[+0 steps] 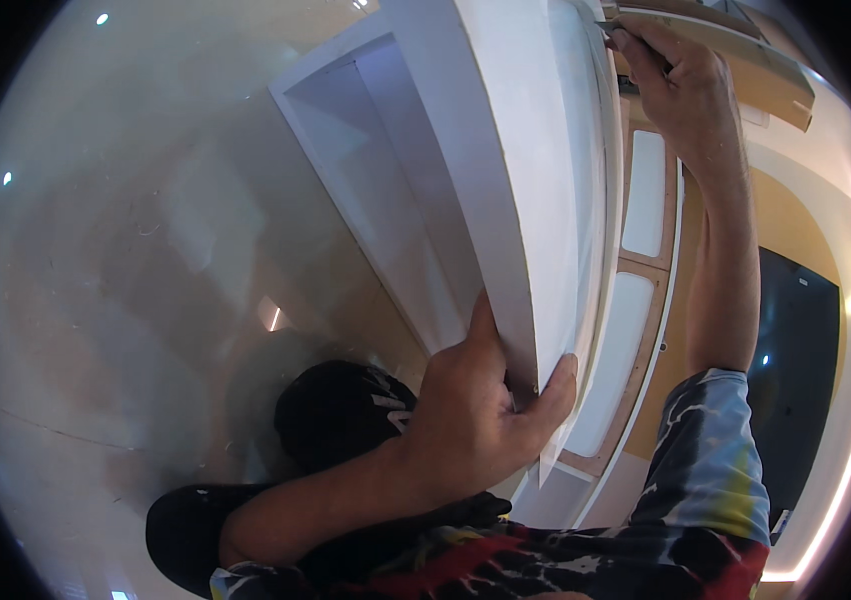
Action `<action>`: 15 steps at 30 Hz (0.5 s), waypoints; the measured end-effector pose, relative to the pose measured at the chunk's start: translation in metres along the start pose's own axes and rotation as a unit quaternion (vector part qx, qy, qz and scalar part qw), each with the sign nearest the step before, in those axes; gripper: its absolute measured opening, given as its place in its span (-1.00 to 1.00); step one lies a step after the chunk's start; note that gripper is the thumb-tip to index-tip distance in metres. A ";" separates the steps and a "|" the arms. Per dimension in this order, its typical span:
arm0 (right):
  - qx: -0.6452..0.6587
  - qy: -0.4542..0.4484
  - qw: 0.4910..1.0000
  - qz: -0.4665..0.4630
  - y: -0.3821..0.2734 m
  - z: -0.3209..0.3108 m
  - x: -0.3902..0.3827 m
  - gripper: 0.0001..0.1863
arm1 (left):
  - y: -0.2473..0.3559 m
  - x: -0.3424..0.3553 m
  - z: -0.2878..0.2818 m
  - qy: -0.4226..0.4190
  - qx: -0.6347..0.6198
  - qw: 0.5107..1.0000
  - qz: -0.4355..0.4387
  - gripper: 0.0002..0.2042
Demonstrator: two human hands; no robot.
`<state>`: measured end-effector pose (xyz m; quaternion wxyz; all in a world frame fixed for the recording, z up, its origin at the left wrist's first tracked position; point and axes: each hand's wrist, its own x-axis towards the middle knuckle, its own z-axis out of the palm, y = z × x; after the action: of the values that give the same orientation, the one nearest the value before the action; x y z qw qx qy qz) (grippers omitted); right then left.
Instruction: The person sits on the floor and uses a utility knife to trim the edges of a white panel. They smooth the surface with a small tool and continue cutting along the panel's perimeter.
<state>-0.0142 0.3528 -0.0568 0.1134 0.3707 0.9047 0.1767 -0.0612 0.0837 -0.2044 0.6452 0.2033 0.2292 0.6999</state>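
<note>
A long white box-like furniture piece [506,200] with an open compartment [386,160] runs from the top of the view down to the middle. My left hand [476,415] grips its near end, with the thumb on the right-hand face and the fingers round the inner edge. Along that face lies a pale, thin sheet [586,230], partly translucent, whose lower tip hangs past the end. At the far right end my right hand [681,65] pinches a thin, dark, blade-like piece [608,26] against the edge; most of it is hidden by the fingers.
Glossy pale floor [146,300] spreads to the left. Beside the white piece stands a wooden frame with white panels [643,190]. Farther right are a dark screen-like panel [796,370] and a lit strip [850,460]. My dark shoe [336,410] is below.
</note>
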 end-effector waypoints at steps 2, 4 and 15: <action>0.030 0.013 0.999 0.004 -0.003 0.003 0.001 -0.74 | 0.004 -0.001 0.002 0.003 0.001 1.000 -0.011 -0.40; 0.010 0.026 1.000 -0.001 -0.003 0.003 0.001 -0.74 | 0.007 -0.001 0.002 -0.001 0.005 1.000 -0.016 -0.40; -0.015 -0.013 1.000 0.007 -0.052 -0.017 0.014 -0.82 | 0.010 -0.003 -0.007 -0.015 0.031 0.999 -0.026 -0.43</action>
<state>-0.0623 0.3245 -0.0635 0.1297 0.3778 0.8977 0.1857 -0.0729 0.0802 -0.2046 0.6596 0.2280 0.2464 0.6725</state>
